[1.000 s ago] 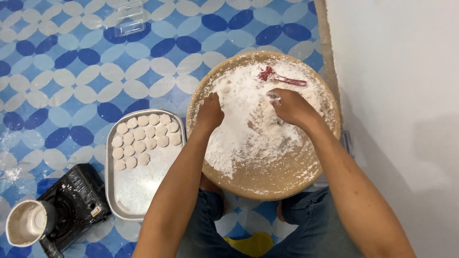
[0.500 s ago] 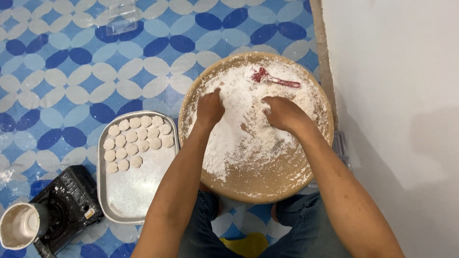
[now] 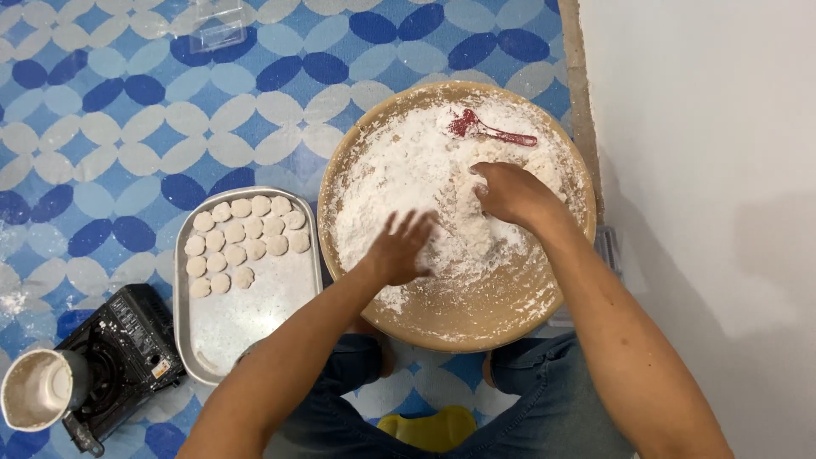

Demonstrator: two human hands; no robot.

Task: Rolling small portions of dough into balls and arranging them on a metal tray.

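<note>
A large round wooden board (image 3: 476, 319) covered with white flour (image 3: 399, 170) lies on the patterned floor in front of me. My left hand (image 3: 401, 248) hovers over the flour with its fingers spread, slightly blurred. My right hand (image 3: 510, 194) rests in the flour near the middle, fingers curled down into it; whether it grips anything is hidden. A small red spoon (image 3: 486, 129) lies in the flour at the far side of the board.
A metal tray (image 3: 255, 314) with several small round dough pieces (image 3: 242, 242) lies left of the board. A black portable stove (image 3: 119, 357) and a metal pot (image 3: 38, 389) stand at lower left. A white wall (image 3: 705, 170) runs along the right. A clear plastic box (image 3: 217, 25) lies at the top.
My left hand has pulled back from the upper left of the flour toward me and opened its fingers. The right hand stays near the board's middle. The view has shifted slightly.
</note>
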